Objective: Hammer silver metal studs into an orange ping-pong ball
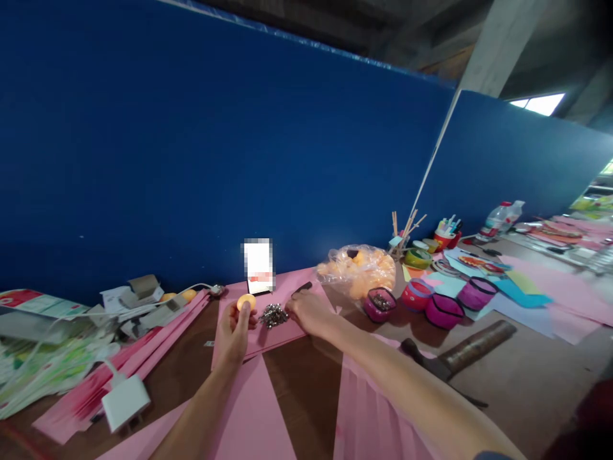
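The left hand (233, 332) pinches a yellow ball (246, 301) by fingertips alone, and any slip could roll it off the table (299, 383).

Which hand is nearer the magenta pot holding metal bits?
Right. The right hand sits just left of the magenta pot; the left hand is farther left, holding a small yellow piece.

Two bare hands, forearms uncovered. Left hand (234, 333): lower centre of the frame, forearm rising from the bottom edge, wrist straight, palm turned right, thumb and fingertips pinched together at the top. Right hand (309, 312): just right of it, forearm entering from lower right, palm down, fingers bent leftward; their closure unclear.
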Action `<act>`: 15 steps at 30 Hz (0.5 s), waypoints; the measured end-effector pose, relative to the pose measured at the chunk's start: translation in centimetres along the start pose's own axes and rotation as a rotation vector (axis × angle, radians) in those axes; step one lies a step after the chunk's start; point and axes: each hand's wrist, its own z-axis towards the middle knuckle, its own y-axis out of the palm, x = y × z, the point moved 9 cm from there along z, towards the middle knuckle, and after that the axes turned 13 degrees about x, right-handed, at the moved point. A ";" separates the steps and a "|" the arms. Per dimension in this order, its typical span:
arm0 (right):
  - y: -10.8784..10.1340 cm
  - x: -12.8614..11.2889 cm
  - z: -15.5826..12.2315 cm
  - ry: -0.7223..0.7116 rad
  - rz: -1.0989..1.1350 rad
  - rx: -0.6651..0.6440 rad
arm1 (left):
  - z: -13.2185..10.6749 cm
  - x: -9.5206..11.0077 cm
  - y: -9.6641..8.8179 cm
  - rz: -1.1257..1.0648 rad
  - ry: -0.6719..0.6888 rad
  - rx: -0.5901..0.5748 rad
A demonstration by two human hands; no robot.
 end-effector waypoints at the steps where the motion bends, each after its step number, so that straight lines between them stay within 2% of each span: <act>1: 0.2 -0.1 0.0 0.000 0.000 0.000 | 0.0 0.0 0.0 0.006 0.003 -0.008; 7: 0.5 0.0 0.2 0.063 0.049 0.012 | -0.2 0.3 0.3 0.034 0.006 -0.041; 15: 0.2 0.5 0.4 0.139 0.095 0.010 | -1.2 2.4 1.2 0.186 0.040 -0.138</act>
